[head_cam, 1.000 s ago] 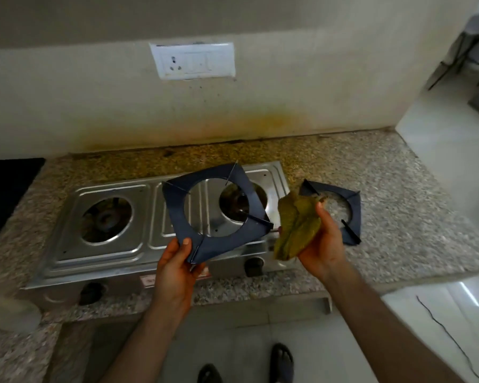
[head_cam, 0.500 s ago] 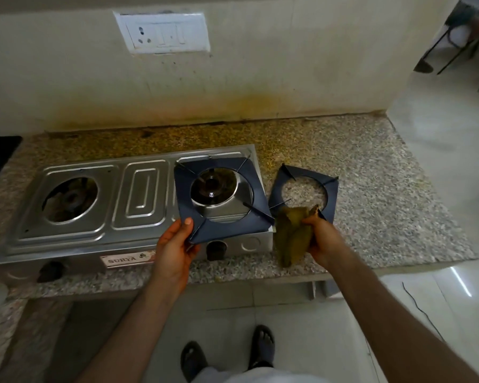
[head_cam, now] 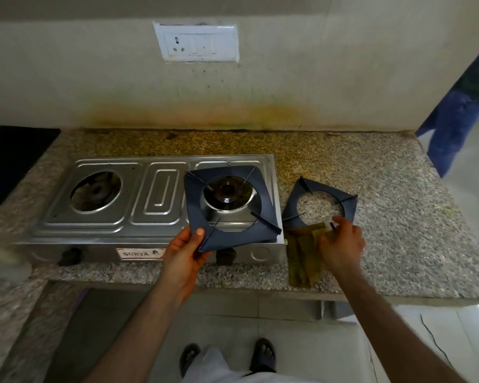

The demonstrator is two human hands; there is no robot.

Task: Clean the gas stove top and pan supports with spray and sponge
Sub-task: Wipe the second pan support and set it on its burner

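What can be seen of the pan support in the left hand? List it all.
The pan support is a dark blue-grey square frame, seemingly painted metal, with a large round opening and thin prongs pointing inward from its corners. It hangs tilted over the stove, above the right burner, which shows through the opening. The left hand grips its near corner, thumb on top. Whether its far edge touches the stove cannot be told.

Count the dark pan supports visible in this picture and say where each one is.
2. One pan support is over the stove's right burner, gripped at its near corner by the left hand. The other pan support lies on the counter, right of the stove. None seems hidden.
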